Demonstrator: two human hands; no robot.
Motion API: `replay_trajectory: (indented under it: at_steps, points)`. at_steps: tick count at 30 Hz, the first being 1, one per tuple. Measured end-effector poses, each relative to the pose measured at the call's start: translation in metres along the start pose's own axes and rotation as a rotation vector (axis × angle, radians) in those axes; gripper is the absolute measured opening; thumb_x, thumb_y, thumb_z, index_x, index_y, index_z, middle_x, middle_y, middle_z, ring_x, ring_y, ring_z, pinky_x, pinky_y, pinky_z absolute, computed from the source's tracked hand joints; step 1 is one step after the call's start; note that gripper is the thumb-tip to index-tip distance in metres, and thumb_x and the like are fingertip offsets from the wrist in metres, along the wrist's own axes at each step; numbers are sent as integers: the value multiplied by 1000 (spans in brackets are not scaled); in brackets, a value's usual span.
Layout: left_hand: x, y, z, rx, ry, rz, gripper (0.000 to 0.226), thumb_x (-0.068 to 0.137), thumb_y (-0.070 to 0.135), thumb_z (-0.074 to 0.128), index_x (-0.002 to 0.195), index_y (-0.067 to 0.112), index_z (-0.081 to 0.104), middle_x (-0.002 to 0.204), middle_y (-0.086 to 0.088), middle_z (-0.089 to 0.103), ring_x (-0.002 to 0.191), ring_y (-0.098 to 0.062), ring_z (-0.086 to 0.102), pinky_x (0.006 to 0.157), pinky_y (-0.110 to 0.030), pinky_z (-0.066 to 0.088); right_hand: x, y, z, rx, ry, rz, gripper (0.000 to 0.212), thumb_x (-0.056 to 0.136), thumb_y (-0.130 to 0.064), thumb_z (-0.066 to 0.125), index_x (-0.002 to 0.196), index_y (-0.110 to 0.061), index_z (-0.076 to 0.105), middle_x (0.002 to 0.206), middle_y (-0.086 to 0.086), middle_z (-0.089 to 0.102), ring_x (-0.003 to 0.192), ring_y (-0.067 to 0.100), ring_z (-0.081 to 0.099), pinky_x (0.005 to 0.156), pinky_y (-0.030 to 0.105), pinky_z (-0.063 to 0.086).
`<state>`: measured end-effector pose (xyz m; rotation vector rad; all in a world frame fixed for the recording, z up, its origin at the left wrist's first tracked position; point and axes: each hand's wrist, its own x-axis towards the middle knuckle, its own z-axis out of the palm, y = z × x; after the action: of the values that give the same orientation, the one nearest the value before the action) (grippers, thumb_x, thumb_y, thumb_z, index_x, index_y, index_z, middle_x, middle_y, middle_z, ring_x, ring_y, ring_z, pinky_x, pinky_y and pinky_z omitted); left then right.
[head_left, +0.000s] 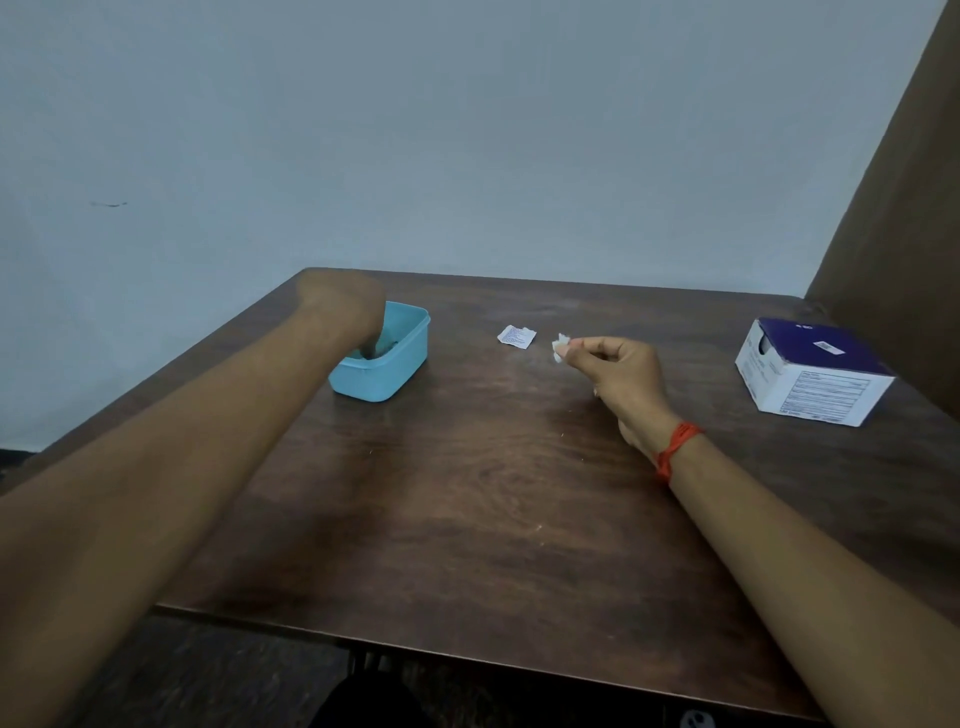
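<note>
My left hand (345, 312) reaches down into a light blue plastic container (395, 364) at the table's far left; its fingers are hidden inside, among something dark. My right hand (618, 371) hovers over the middle of the table and pinches a small white wad (560, 347) between thumb and fingertips. A torn white printed sachet (516, 336) lies flat on the table just left of the wad.
A white and purple cardboard box (810, 371) stands at the right of the dark wooden table (467, 493). A brown panel (904, 208) rises at the far right, and a pale wall runs behind. A red thread band (675, 449) circles my right wrist.
</note>
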<state>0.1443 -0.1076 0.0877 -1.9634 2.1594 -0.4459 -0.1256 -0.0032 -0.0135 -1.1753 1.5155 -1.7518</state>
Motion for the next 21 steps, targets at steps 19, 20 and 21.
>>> replay_trajectory:
  at_steps: [19,20,21]
  points:
    - [14,13,12,-196,-232,84,14,92,7,54,78,5,57,74,-6,56,73,-22,55,67,-30,46,1,2,0,-10,-17,-3,9,78,-22,86,76,-17,79,70,-16,75,62,-10,63,49,5,40]
    - [14,11,12,-233,-241,81,15,93,9,55,78,5,58,73,-6,57,70,-22,55,63,-30,46,1,2,0,-7,-16,-1,9,78,-22,86,76,-17,79,71,-16,75,63,-10,63,49,6,39]
    - [14,10,13,-271,-239,78,17,93,11,55,77,5,57,71,-7,57,65,-21,54,58,-29,44,1,1,0,-3,-14,2,9,78,-22,86,76,-17,79,71,-16,75,63,-10,63,48,6,39]
